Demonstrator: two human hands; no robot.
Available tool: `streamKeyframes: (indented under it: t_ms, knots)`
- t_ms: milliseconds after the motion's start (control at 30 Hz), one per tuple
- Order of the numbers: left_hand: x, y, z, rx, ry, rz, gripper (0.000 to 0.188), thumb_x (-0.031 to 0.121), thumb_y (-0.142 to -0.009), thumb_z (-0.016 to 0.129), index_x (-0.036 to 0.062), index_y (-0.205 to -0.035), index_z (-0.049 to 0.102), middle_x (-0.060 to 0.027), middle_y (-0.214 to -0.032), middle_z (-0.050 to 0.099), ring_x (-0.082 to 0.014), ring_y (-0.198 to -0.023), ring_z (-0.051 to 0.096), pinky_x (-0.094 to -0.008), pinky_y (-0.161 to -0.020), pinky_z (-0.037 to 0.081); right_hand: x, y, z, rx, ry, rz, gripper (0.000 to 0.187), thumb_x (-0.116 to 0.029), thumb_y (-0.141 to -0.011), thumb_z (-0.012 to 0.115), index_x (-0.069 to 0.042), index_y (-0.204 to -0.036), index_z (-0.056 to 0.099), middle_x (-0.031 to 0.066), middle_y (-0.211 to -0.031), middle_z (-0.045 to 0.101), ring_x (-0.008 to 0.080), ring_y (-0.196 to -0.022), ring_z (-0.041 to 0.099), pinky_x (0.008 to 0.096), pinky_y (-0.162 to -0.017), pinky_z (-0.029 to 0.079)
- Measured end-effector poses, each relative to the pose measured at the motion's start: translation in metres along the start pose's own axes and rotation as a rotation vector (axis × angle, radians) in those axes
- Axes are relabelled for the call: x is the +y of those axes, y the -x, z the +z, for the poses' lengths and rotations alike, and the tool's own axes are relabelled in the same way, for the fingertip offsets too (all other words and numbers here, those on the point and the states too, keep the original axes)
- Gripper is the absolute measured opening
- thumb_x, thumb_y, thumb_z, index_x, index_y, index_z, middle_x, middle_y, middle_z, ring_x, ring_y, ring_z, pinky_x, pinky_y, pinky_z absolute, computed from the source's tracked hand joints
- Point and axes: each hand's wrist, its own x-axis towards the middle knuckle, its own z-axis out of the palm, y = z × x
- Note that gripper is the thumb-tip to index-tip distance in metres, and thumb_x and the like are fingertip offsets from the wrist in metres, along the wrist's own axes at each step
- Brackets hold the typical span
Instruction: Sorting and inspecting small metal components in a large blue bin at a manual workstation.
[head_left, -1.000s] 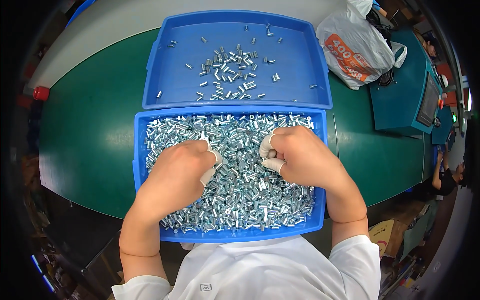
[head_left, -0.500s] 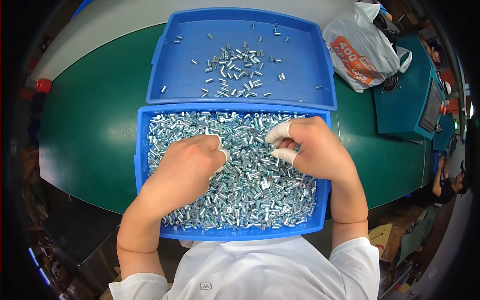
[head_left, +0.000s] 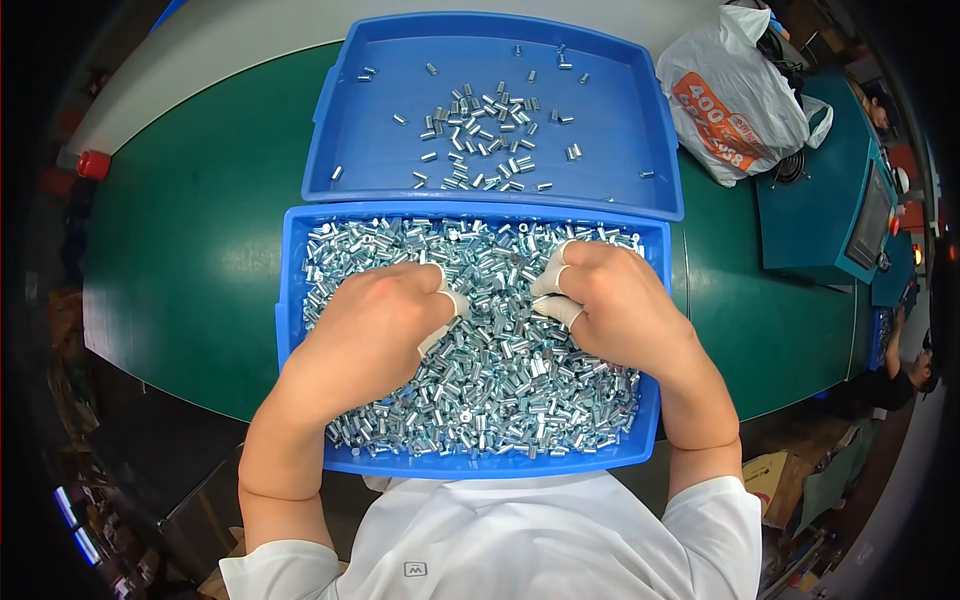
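A blue tray (head_left: 648, 420) close to my body is heaped with small, shiny metal cylinders (head_left: 500, 390), some showing a hole in the end. My left hand (head_left: 385, 315) is over the left half of the heap, its fingers curled and pressed together. Facing it from the right, my right hand (head_left: 615, 305) touches the pieces with thumb and forefinger drawn together. Pale finger covers are on the thumb and forefinger of both hands. Whatever lies between the fingertips of either hand is hidden or too small to make out.
A second blue tray (head_left: 390, 165), with scattered cylinders of the same kind, sits directly beyond. Both rest on a green table (head_left: 200, 240). At the right are a white plastic bag (head_left: 735, 100) and a teal machine (head_left: 815, 215). A red knob (head_left: 93, 165) is at the left edge.
My right hand has moved slightly left and down into the heap, its thumb and forefinger coming closer together. My left hand stays curled at nearly the same spot. The whole view has shifted a little.
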Motion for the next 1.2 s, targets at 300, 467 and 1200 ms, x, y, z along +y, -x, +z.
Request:
streamKeyframes:
  t_ms: [300,467,1200]
  knots:
    - [-0.002,-0.001,0.001,0.001,-0.020,0.059,0.031,-0.008,-0.065,0.069,0.0043,-0.093,0.074,-0.0083,-0.081,0.058,-0.0299,-0.082,0.064,-0.0431,-0.067,0.053,-0.004,-0.001,0.004,0.025,0.074,-0.024,0.015,-0.007,-0.078,0.079,-0.005,-0.092,0.074,0.0090,-0.088,0.066,0.0311,-0.086,0.067,0.0429,-0.072,0.055]
    - [-0.002,-0.005,0.009,0.048,-0.060,0.085,0.028,-0.008,-0.064,0.069,0.0041,-0.090,0.074,-0.0079,-0.080,0.057,-0.0293,-0.080,0.064,-0.0426,-0.066,0.053,-0.007,0.001,0.009,0.003,0.160,-0.017,0.015,-0.009,-0.080,0.078,-0.005,-0.093,0.073,0.0089,-0.089,0.064,0.0311,-0.088,0.066,0.0435,-0.073,0.055]
    - [-0.001,-0.018,0.039,0.303,0.042,0.076,0.022,0.001,-0.073,0.076,0.0028,-0.094,0.072,-0.0096,-0.084,0.059,-0.0305,-0.084,0.065,-0.0432,-0.068,0.055,-0.015,-0.003,0.015,0.089,0.235,-0.109,0.014,0.000,-0.069,0.069,-0.004,-0.083,0.065,0.0087,-0.086,0.058,0.0284,-0.089,0.063,0.0419,-0.074,0.055]
